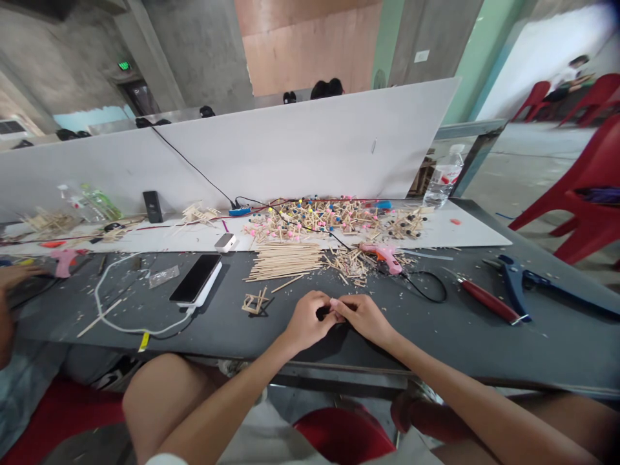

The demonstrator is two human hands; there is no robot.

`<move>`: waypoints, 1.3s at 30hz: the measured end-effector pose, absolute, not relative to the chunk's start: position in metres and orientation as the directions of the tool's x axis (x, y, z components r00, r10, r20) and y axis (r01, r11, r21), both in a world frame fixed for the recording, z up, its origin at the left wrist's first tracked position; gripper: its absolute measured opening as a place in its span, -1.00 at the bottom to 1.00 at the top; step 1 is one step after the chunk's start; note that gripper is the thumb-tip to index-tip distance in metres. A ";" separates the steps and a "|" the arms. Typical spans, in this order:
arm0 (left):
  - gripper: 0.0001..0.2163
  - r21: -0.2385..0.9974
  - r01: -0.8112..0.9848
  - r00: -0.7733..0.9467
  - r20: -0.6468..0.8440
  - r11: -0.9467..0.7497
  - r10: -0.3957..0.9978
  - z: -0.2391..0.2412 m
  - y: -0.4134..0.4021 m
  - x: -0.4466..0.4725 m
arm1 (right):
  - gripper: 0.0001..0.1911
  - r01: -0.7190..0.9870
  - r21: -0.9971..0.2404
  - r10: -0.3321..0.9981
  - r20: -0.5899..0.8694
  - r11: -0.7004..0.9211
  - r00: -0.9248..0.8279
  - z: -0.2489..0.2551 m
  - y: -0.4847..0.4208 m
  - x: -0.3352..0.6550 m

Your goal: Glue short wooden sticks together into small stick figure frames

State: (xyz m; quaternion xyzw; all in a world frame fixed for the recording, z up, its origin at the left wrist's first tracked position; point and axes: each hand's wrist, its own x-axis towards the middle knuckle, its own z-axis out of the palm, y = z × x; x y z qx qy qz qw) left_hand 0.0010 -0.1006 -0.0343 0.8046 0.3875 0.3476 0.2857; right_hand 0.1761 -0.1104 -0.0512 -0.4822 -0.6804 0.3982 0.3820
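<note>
My left hand (pixel 312 318) and my right hand (pixel 364 316) meet above the front of the dark table, fingertips pressed together. Whatever they pinch, if anything, is hidden by the fingers. To the left of them lies a small frame of glued wooden sticks (pixel 255 301). Behind the hands is a row of long thin wooden sticks (pixel 285 261), with a loose stick (pixel 287 283) in front of it. A heap of short stick pieces (pixel 349 265) lies beside the row, near a pink glue gun (pixel 385 256).
Colour-tipped sticks (pixel 314 218) are piled along the white board. A phone on a power bank (pixel 197 281) sits left, its white cable curving around. A red-handled tool (pixel 491 301) and blue cutters (pixel 514 284) lie right. At far left a co-worker's hand (pixel 17 276) nears another pink glue gun (pixel 62 261).
</note>
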 end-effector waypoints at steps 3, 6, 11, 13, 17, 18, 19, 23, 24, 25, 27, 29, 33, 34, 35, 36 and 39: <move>-0.90 0.725 0.428 0.465 0.336 -0.540 0.819 -0.034 -0.100 0.001 | -0.42 0.339 -0.917 0.963 0.136 0.211 -0.233 -0.052 -0.111 0.176; -0.90 0.719 0.439 0.465 0.331 -0.539 0.821 -0.034 -0.100 0.002 | -0.41 0.332 -0.921 0.965 0.133 0.205 -0.227 -0.053 -0.111 0.176; -0.91 0.720 0.443 0.461 0.329 -0.535 0.824 -0.034 -0.101 0.002 | -0.42 0.357 -0.908 0.962 0.144 0.222 -0.230 -0.052 -0.110 0.176; -0.92 0.721 0.443 0.461 0.327 -0.533 0.825 -0.034 -0.101 0.001 | -0.41 0.362 -0.905 0.962 0.142 0.222 -0.235 -0.051 -0.111 0.176; -0.93 0.721 0.440 0.459 0.330 -0.534 0.825 -0.036 -0.100 0.002 | -0.41 0.376 -0.897 0.959 0.143 0.231 -0.246 -0.048 -0.111 0.176; -0.93 0.722 0.438 0.459 0.332 -0.536 0.824 -0.036 -0.100 0.002 | -0.42 0.380 -0.895 0.958 0.146 0.234 -0.247 -0.048 -0.110 0.176; -0.94 0.723 0.436 0.460 0.334 -0.536 0.823 -0.036 -0.100 0.002 | -0.42 0.382 -0.893 0.957 0.148 0.237 -0.248 -0.048 -0.110 0.176; -0.94 0.721 0.435 0.460 0.338 -0.540 0.821 -0.036 -0.100 0.002 | -0.44 0.371 -0.900 0.958 0.142 0.230 -0.250 -0.050 -0.111 0.176; -0.94 0.719 0.436 0.461 0.338 -0.541 0.820 -0.035 -0.100 0.002 | -0.44 0.367 -0.902 0.958 0.140 0.227 -0.250 -0.050 -0.111 0.176; -0.94 0.717 0.439 0.462 0.337 -0.542 0.820 -0.035 -0.100 0.001 | -0.44 0.363 -0.905 0.959 0.138 0.224 -0.249 -0.050 -0.111 0.176; -0.93 0.713 0.447 0.467 0.329 -0.540 0.821 -0.033 -0.101 0.001 | -0.44 0.351 -0.911 0.961 0.137 0.218 -0.242 -0.050 -0.111 0.176; -0.92 0.710 0.455 0.467 0.323 -0.537 0.823 -0.032 -0.101 0.002 | -0.44 0.338 -0.917 0.962 0.134 0.212 -0.238 -0.050 -0.111 0.176; -0.92 0.709 0.449 0.469 0.330 -0.543 0.819 -0.033 -0.101 0.002 | -0.43 0.341 -0.915 0.960 0.139 0.218 -0.243 -0.050 -0.111 0.176; -0.92 0.710 0.446 0.470 0.332 -0.545 0.818 -0.033 -0.101 0.002 | -0.43 0.347 -0.911 0.960 0.140 0.221 -0.243 -0.050 -0.111 0.176; -0.92 0.710 0.446 0.470 0.333 -0.545 0.818 -0.034 -0.101 0.002 | -0.43 0.353 -0.909 0.960 0.141 0.223 -0.243 -0.050 -0.111 0.176; -0.92 0.710 0.446 0.469 0.333 -0.545 0.818 -0.034 -0.101 0.002 | -0.43 0.358 -0.907 0.960 0.140 0.223 -0.243 -0.050 -0.111 0.177; -0.92 0.709 0.445 0.471 0.334 -0.547 0.816 -0.035 -0.101 0.001 | -0.44 0.362 -0.905 0.960 0.137 0.222 -0.246 -0.050 -0.111 0.177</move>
